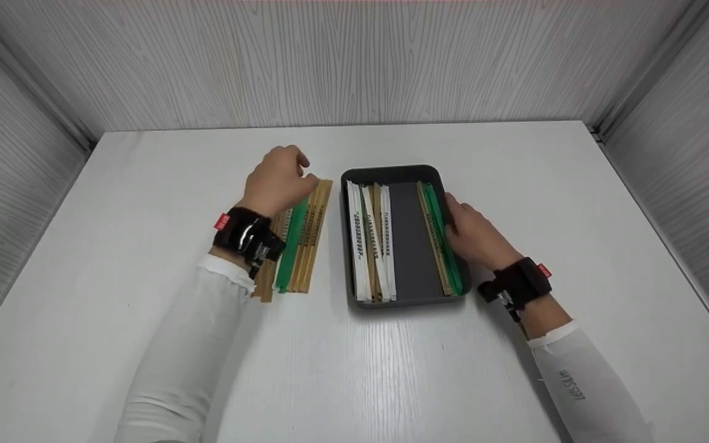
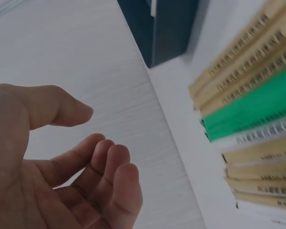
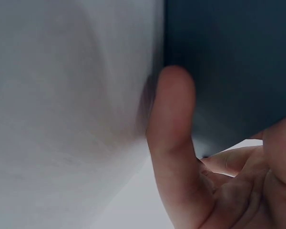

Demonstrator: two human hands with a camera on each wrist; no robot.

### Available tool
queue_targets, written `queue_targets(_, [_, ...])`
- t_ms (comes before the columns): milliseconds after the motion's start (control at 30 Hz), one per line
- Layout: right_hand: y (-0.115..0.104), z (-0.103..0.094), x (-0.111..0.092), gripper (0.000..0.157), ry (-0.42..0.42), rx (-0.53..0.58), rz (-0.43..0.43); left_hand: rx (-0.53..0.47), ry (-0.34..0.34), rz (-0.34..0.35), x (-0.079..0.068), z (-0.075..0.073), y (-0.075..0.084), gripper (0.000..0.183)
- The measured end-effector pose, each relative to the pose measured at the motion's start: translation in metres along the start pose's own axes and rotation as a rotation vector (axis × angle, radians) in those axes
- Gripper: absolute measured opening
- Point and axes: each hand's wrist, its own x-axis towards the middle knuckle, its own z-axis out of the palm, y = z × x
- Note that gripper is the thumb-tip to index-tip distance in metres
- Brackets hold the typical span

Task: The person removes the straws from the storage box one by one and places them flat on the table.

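Observation:
Loosely bent, the fingers of my left hand (image 1: 277,181) hang over the upper part of a row of slim paper-wrapped sticks (image 1: 312,240). Nothing lies between its thumb and fingers in the left wrist view. The row has brown, white and green wrappers with printed characters, partly hidden by my wrist. A dark grey tray (image 1: 416,246) stands right of the row. My right hand (image 1: 480,237) holds the tray by its right side, its thumb (image 3: 174,105) against the wall. Inside the tray, mostly white sticks (image 1: 370,243) fill the left; brown and green ones (image 1: 437,240) line the right wall.
Bare tray floor (image 1: 414,246) shows between the two groups of sticks. The white tabletop (image 1: 354,375) runs back to a wood-grain panel (image 1: 342,67), with similar panels at both sides.

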Motion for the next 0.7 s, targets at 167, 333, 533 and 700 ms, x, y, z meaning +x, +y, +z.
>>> queue_targets(167, [0.0,0.0,-0.001,0.064,0.003,0.009,-0.004,0.02,-0.038,0.059,0.007,0.018,0.038,0.038])
queue_targets(333, [0.001,0.001,-0.001,0.064,0.0,-0.003,-0.003,0.06,-0.111,0.113,0.013,0.048,0.064,0.012])
queue_targets(533, [-0.001,0.0,-0.002,0.064,-0.002,-0.022,0.007,0.16,-0.223,0.139,0.018,0.086,0.083,0.032])
queue_targets(700, [-0.002,0.0,-0.001,0.064,0.007,-0.025,0.0,0.258,-0.267,0.124,0.023,0.109,0.09,0.017])
